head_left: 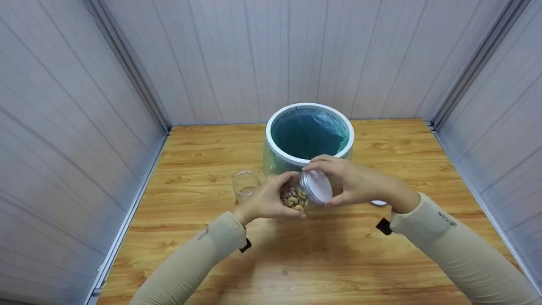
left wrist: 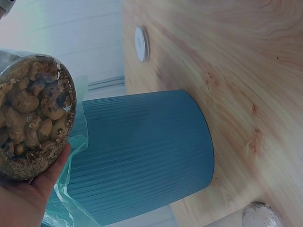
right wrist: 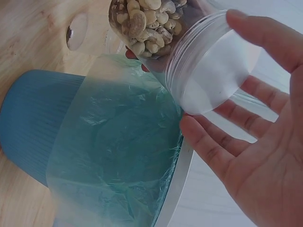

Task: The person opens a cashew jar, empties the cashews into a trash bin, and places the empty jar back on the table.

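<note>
A clear jar of cashew-like nuts is tilted on its side in front of the bin, its mouth facing right. My left hand grips its body, with thumb and fingers on opposite sides. A pale disc covers the mouth, inside the threaded rim. My right hand holds that end, its thumb at one side of the rim and fingertips at the other. The left wrist view shows the jar's base, with nuts and crumbs against it.
Just behind the jar stands a blue ribbed bin with a white rim and a green plastic liner. A clear glass is on the wooden table left of the hands. A white lid lies to the right.
</note>
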`<state>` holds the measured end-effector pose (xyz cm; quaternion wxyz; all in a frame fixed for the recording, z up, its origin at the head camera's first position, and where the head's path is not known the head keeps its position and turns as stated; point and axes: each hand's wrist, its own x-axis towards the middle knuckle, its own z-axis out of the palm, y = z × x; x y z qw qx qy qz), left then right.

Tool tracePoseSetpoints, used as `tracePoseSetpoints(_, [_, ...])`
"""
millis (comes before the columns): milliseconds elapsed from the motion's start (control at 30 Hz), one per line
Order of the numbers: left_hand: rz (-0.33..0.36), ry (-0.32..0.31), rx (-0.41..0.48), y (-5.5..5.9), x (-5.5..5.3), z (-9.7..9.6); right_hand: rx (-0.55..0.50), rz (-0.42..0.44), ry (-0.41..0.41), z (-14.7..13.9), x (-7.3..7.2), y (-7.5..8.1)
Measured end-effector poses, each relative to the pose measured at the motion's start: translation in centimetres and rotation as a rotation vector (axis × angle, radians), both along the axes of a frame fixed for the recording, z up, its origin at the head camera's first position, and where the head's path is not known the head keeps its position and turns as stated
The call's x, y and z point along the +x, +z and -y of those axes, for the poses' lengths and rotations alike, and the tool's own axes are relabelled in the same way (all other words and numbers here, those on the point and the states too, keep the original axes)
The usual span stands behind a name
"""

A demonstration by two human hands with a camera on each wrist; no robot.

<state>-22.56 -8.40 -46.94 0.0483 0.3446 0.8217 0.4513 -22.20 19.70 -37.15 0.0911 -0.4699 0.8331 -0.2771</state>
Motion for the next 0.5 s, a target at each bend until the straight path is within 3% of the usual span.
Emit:
tracePoseSetpoints(267, [0.009,-0.014,0.036,-0.13,-0.09,0.08,0.031,-0.046,0.026,0.16,0.35,0.19])
tracePoseSetpoints(500, [0.012,-0.024,0.043,-0.09,-0.12,0.15,-0.032,-0.02,-0.043,0.35,0.42,0.11])
